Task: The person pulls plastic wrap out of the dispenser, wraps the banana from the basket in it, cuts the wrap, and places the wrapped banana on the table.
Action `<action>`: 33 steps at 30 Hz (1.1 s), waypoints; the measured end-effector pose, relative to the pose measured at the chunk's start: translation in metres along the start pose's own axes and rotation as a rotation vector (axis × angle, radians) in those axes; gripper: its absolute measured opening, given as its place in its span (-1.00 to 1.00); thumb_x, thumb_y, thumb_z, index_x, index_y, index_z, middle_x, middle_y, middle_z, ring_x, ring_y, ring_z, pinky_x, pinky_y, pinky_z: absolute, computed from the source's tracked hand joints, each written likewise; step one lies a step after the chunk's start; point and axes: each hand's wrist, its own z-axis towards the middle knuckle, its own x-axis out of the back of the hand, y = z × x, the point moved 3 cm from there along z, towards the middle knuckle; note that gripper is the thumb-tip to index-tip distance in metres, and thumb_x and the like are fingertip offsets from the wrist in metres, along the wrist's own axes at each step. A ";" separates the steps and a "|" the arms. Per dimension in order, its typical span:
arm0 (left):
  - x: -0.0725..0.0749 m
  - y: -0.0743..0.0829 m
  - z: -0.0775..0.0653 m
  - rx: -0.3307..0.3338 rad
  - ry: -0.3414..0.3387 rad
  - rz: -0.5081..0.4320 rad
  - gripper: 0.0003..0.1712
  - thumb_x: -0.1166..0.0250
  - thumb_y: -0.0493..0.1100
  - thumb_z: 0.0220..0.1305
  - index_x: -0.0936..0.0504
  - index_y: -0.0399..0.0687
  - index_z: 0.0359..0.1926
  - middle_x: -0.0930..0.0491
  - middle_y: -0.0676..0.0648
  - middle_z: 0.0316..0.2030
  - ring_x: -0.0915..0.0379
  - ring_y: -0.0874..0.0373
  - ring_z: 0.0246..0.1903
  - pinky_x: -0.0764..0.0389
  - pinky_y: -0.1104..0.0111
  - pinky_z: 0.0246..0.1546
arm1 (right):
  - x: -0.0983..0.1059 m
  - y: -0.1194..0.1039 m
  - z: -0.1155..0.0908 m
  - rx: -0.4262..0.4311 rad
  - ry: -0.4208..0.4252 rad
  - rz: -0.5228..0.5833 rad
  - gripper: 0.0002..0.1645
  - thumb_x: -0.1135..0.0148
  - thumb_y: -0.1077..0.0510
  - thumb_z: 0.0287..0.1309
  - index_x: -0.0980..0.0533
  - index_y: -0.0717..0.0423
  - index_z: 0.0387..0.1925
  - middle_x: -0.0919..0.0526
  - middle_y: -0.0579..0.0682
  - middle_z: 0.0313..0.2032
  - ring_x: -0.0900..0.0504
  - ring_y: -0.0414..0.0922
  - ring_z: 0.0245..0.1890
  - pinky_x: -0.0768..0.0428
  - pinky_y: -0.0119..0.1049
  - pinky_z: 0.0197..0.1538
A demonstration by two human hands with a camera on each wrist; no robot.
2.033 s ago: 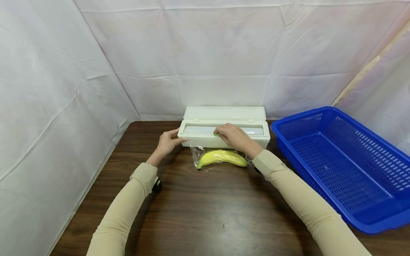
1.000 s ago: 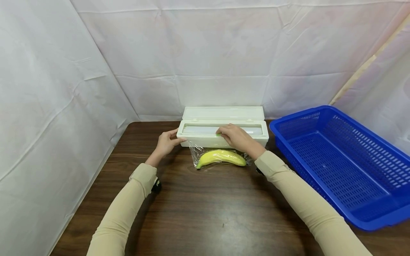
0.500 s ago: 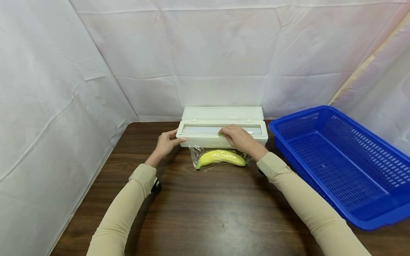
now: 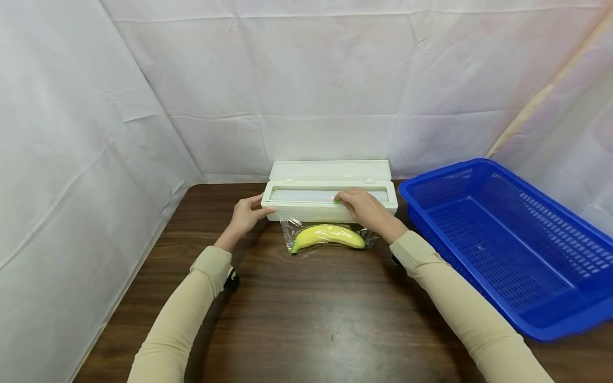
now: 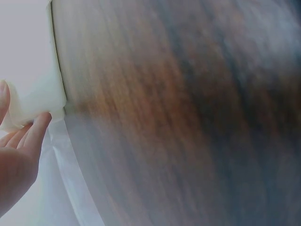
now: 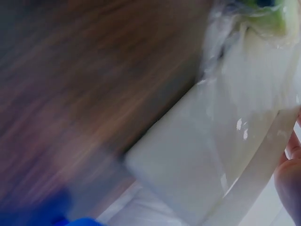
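A white cling film dispenser [image 4: 311, 214] stands at the back of the table with its lid [image 4: 330, 169] tipped back. My left hand [image 4: 243, 217] grips its left end, thumb in front, as the left wrist view of the dispenser [image 5: 30, 61] also shows. At the front rim, right of the middle, my right hand [image 4: 367, 209] pinches a small green slide cutter [image 4: 337, 201], mostly covered by the fingers. Clear cling film [image 4: 287, 229] hangs from the dispenser's front over a yellow banana [image 4: 328, 236]. In the right wrist view, cling film [image 6: 235, 70] drapes down the dispenser's front.
A blue perforated plastic basket [image 4: 450, 239] stands to the right, close to the dispenser and beside my right forearm. White cloth [image 4: 325, 80] hangs behind and at both sides. The brown wooden tabletop [image 4: 297, 314] extends toward me.
My right hand has slid a short way rightward along the dispenser's rim with the green slide cutter. My left hand keeps its hold on the left end. The banana lies as before.
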 end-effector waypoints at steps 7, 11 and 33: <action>0.004 -0.002 -0.001 0.008 0.000 0.008 -0.20 -0.49 -0.07 0.38 -0.40 -0.07 0.54 -0.50 -0.27 0.41 -0.51 -0.18 0.34 -0.70 0.04 0.14 | -0.002 0.005 -0.002 0.004 0.008 -0.011 -0.77 -0.12 0.32 0.56 -0.65 0.16 0.07 -0.75 0.14 0.01 -0.69 0.11 0.10 -0.65 0.00 0.18; 0.003 -0.003 -0.001 0.010 -0.003 0.012 -0.20 -0.49 -0.05 0.38 -0.40 -0.05 0.55 -0.49 -0.25 0.43 -0.47 -0.18 0.37 -0.69 0.01 0.15 | -0.002 0.007 -0.004 0.012 0.027 -0.023 -0.78 -0.13 0.34 0.55 -0.65 0.17 0.05 -0.76 0.15 0.00 -0.70 0.12 0.08 -0.66 0.01 0.16; 0.004 -0.003 0.000 -0.004 0.010 0.002 -0.20 -0.50 -0.07 0.36 -0.42 -0.09 0.53 -0.50 -0.27 0.40 -0.49 -0.17 0.36 -0.70 0.04 0.13 | 0.001 0.013 -0.014 -0.016 0.075 -0.021 -0.78 -0.14 0.32 0.55 -0.67 0.17 0.04 -0.77 0.14 -0.01 -0.68 0.13 0.10 -0.65 0.01 0.18</action>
